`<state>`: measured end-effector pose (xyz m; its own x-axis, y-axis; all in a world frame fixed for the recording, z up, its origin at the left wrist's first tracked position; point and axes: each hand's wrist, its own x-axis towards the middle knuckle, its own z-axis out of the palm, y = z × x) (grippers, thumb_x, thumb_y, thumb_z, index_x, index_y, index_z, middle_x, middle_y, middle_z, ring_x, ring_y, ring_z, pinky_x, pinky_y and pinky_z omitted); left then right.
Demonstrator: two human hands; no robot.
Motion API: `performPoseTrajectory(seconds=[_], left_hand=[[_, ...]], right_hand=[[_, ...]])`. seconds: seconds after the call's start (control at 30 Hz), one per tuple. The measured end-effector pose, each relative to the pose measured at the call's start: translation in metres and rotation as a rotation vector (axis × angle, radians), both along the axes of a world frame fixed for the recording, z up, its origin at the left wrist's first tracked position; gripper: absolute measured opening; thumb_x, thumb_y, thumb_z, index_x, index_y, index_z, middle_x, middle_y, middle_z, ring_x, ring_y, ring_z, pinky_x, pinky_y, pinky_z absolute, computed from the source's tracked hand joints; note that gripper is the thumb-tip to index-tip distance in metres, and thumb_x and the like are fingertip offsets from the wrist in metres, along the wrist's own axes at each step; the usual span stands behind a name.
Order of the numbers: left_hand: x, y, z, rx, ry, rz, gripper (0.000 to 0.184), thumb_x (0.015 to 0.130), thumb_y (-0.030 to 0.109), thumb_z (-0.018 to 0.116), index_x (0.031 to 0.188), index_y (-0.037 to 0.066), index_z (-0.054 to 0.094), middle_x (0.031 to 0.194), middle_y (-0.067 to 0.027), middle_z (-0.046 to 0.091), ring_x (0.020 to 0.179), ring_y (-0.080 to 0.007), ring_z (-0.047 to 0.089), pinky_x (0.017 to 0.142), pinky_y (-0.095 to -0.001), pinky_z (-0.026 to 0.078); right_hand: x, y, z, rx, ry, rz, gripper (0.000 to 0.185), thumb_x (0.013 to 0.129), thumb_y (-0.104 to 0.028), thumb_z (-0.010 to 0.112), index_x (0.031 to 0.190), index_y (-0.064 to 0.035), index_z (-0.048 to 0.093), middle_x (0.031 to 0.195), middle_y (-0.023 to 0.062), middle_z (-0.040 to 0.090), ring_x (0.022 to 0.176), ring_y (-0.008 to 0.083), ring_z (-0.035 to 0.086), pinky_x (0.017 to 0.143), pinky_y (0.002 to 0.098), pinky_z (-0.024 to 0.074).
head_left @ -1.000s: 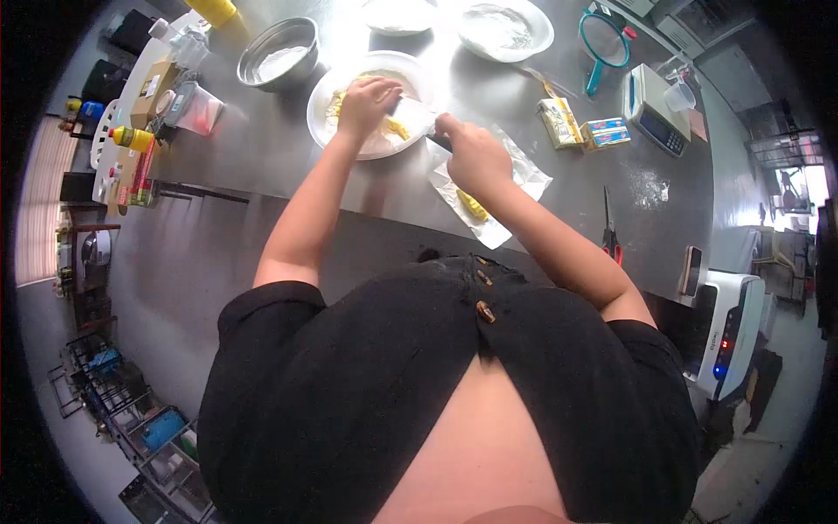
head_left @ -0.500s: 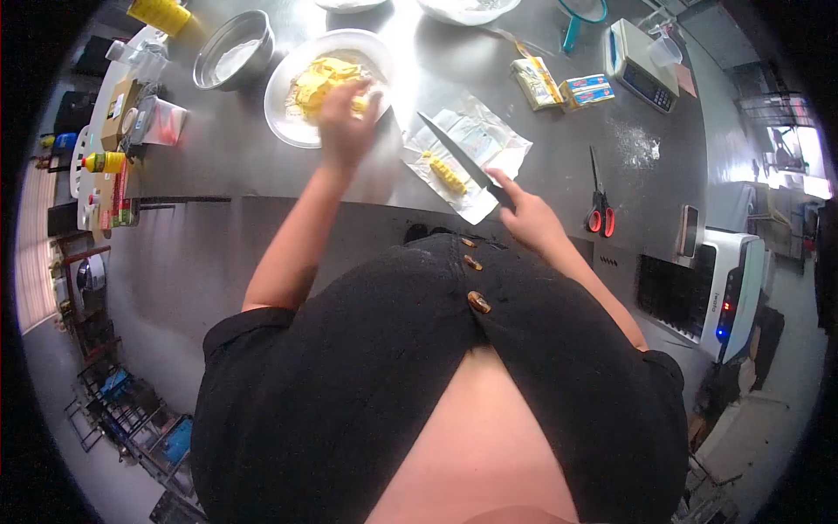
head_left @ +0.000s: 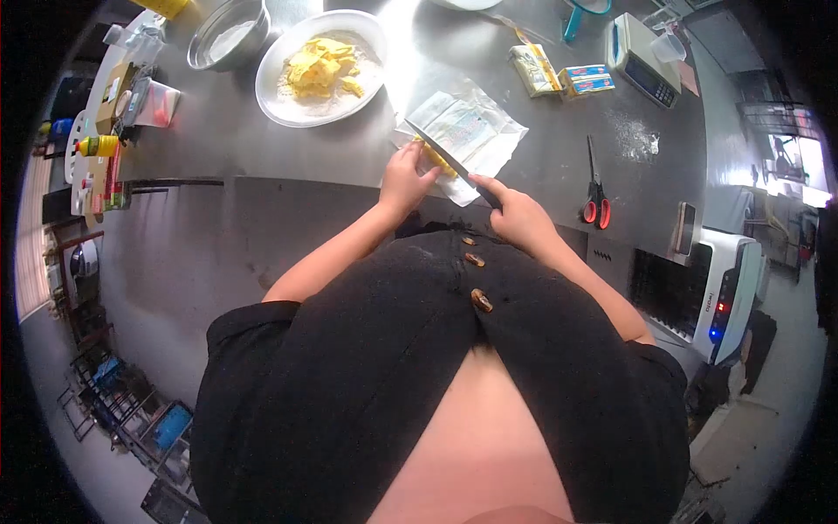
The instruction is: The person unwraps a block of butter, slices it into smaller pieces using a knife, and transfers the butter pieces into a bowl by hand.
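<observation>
My right hand is closed around the handle of a long kitchen knife, its index finger stretched along the top. The blade lies over a narrow yellow strip of butter, slanting up to the left. At the near left side of that strip, the fingers of my left hand grip the butter, which they partly hide. Under both spreads an opened wrapper with printing on it. Left of it, a white bowl holds flour with butter pieces heaped on top.
A metal bowl with white powder stands at the back left. Butter packs, a kitchen scale and a strainer are at the back right. Red-handled scissors and a phone lie right of my right hand.
My left hand has come from above the white bowl down to the butter on the wrapper. The knife has shifted slightly left, now over the butter strip. The view has tilted a little.
</observation>
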<state>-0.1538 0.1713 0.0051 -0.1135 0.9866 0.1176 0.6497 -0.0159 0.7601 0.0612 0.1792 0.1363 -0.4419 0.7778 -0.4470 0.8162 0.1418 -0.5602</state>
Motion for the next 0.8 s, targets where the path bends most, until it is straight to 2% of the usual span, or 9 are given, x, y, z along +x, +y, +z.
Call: performPoseTrajectory(seconds=[0.27, 0.33, 0.43, 0.57, 0.67, 0.8], left_hand=[[0.002, -0.003, -0.007, 0.016, 0.010, 0.014, 0.053, 0.075, 0.025, 0.072, 0.116, -0.007, 0.057, 0.119, -0.0230, 0.058, 0.113, -0.0359, 0.054, 0.097, -0.0402, 0.042], [0.001, -0.004, -0.008, 0.052, 0.047, 0.017, 0.053, 0.075, 0.026, 0.072, 0.115, -0.007, 0.058, 0.120, -0.0233, 0.058, 0.113, -0.0361, 0.054, 0.097, -0.0405, 0.042], [0.002, -0.004, -0.006, 0.013, -0.001, 0.037, 0.053, 0.075, 0.026, 0.073, 0.113, -0.007, 0.058, 0.119, -0.0239, 0.059, 0.113, -0.0364, 0.054, 0.097, -0.0404, 0.043], [0.003, -0.005, -0.012, 0.067, 0.068, 0.046, 0.053, 0.074, 0.028, 0.074, 0.112, -0.006, 0.059, 0.117, -0.0233, 0.059, 0.111, -0.0363, 0.055, 0.095, -0.0407, 0.044], [0.003, -0.005, -0.014, 0.109, 0.129, 0.048, 0.054, 0.073, 0.029, 0.075, 0.111, -0.005, 0.060, 0.116, -0.0222, 0.060, 0.110, -0.0357, 0.056, 0.095, -0.0408, 0.044], [0.002, -0.003, -0.013, 0.098, 0.132, 0.028, 0.054, 0.073, 0.030, 0.075, 0.111, -0.005, 0.060, 0.115, -0.0205, 0.061, 0.109, -0.0349, 0.056, 0.094, -0.0405, 0.044]], right_hand=[[-0.010, 0.002, 0.007, -0.053, -0.150, 0.057, 0.064, 0.077, -0.002, 0.047, 0.136, -0.0259, 0.043, 0.093, 0.0235, 0.064, 0.087, 0.0387, 0.063, 0.075, 0.0460, 0.0478], [-0.013, 0.006, 0.006, -0.055, -0.237, 0.118, 0.062, 0.079, -0.004, 0.048, 0.135, -0.0286, 0.042, 0.094, 0.0188, 0.065, 0.088, 0.0353, 0.065, 0.074, 0.0455, 0.0507], [-0.018, 0.008, 0.013, -0.012, -0.289, 0.177, 0.061, 0.080, -0.004, 0.048, 0.135, -0.0290, 0.041, 0.094, 0.0179, 0.066, 0.087, 0.0339, 0.066, 0.072, 0.0446, 0.0518], [-0.021, 0.011, 0.008, -0.021, -0.322, 0.196, 0.061, 0.081, -0.003, 0.047, 0.135, -0.0292, 0.041, 0.092, 0.0177, 0.066, 0.085, 0.0341, 0.066, 0.070, 0.0449, 0.0524], [-0.021, 0.012, -0.003, -0.023, -0.288, 0.189, 0.062, 0.079, -0.001, 0.047, 0.136, -0.0258, 0.040, 0.089, 0.0207, 0.065, 0.084, 0.0372, 0.065, 0.071, 0.0465, 0.0496], [-0.019, 0.011, -0.028, 0.024, -0.263, 0.153, 0.058, 0.082, -0.004, 0.047, 0.133, -0.0297, 0.042, 0.091, 0.0183, 0.066, 0.084, 0.0362, 0.066, 0.070, 0.0468, 0.0521]])
